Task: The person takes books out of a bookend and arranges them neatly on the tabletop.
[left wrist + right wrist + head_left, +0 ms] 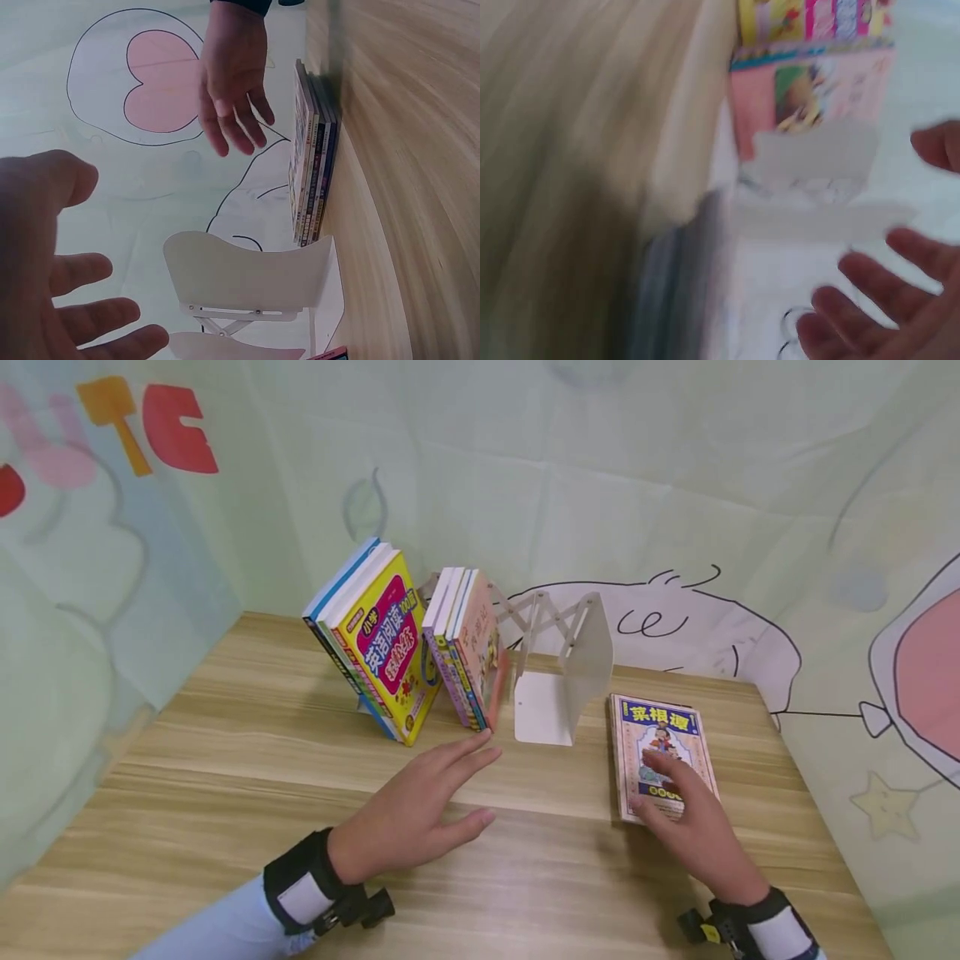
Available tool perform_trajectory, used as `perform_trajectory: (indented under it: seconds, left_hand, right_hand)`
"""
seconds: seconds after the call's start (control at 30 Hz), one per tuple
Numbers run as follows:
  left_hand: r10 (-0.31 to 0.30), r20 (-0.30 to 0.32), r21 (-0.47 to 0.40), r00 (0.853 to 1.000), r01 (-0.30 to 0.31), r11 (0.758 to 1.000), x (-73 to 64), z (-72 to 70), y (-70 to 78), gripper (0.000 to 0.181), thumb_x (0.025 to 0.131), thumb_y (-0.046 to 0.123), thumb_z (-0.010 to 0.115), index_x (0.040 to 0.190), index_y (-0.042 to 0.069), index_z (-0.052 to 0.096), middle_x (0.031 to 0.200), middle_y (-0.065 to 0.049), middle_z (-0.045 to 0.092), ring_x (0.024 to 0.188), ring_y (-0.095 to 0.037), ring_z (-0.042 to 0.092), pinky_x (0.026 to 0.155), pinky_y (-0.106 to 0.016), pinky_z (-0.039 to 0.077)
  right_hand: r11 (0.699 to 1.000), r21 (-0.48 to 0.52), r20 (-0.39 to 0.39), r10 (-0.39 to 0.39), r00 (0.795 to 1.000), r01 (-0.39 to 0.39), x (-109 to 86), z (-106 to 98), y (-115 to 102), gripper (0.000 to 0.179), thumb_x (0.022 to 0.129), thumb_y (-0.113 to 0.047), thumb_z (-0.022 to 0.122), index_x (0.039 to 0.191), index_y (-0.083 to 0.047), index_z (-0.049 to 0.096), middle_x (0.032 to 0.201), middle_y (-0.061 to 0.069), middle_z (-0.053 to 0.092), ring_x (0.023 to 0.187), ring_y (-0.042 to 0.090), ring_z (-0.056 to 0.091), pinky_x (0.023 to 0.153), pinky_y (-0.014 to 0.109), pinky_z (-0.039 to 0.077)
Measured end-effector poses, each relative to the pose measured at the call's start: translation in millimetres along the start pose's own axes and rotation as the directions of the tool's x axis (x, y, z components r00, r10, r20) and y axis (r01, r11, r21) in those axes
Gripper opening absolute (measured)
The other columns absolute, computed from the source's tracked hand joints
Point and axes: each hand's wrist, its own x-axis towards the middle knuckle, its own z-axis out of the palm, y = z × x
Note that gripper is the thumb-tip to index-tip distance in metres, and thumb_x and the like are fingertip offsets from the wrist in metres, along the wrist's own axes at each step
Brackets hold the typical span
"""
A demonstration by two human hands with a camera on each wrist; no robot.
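My left hand [412,810] is above the table with its fingers extended and nothing in them, in front of the standing books. My right hand [701,835] hovers over a flat stack of books [628,727], fingers loosely bent and apart from the covers in the left wrist view. A white expandable bookend [592,664] stands on the table between the hands. In its left part, thin books with a pink-covered one [480,635] stand upright. Larger books with a yellow-covered one [397,647] in front lean to the left of them.
The wooden table [525,885] meets a cloth backdrop [480,485] with cartoon drawings at the back and both sides. The bookend's section right of the pink book holds no book. The right wrist view is blurred.
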Motion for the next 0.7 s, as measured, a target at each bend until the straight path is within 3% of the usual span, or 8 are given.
perform_trajectory:
  seconds: [0.2,0.37,0.57,0.7]
  left_hand:
    - [-0.003,-0.006,-0.027,1.0,0.003,1.0,-2.0,-1.5,1.2,0.061,0.091,0.048,0.053,0.143,0.02,0.038,0.151,0.003,0.028,0.134,-0.016,0.033,0.107,-0.042,0.034]
    - [-0.004,-0.009,-0.032,1.0,0.004,0.999,-2.7,-2.0,1.3,0.062,0.09,0.046,0.054,0.144,0.023,0.035,0.151,0.004,0.027,0.135,-0.016,0.031,0.108,-0.042,0.033]
    - [-0.019,-0.004,-0.065,1.0,0.019,0.998,-2.6,-3.7,2.7,0.063,0.091,0.052,0.05,0.145,0.028,0.031,0.152,0.008,0.024,0.136,-0.014,0.029,0.107,-0.042,0.033]
    - [-0.026,-0.002,-0.097,1.0,0.026,0.995,-2.4,-4.9,4.3,0.066,0.088,0.053,0.054,0.145,0.03,0.03,0.152,0.011,0.023,0.136,-0.012,0.029,0.106,-0.042,0.034]
  right_hand:
    - [0.991,-0.019,0.134,-0.131,0.982,0.135,-5.4,5.6,-34.3,0.066,0.085,-0.042,0.065,0.142,-0.028,0.035,0.143,-0.004,0.039,0.126,0.023,0.041,0.099,0.05,0.04]
    - [0.959,-0.071,0.128,-0.265,0.956,0.276,-4.1,13.0,-53.2,0.074,0.083,-0.04,0.069,0.145,-0.028,0.029,0.145,-0.005,0.037,0.131,0.017,0.036,0.102,0.047,0.036]
    - [0.94,-0.07,0.167,-0.318,0.933,0.333,1.9,17.1,-64.8,0.083,0.081,-0.044,0.069,0.148,-0.027,0.022,0.15,0.0,0.028,0.137,0.019,0.027,0.104,0.048,0.034]
    - [0.92,-0.075,0.143,-0.371,0.918,0.383,4.1,21.2,-69.0,0.087,0.079,-0.042,0.072,0.148,-0.025,0.023,0.151,-0.001,0.028,0.138,0.02,0.026,0.108,0.045,0.031]
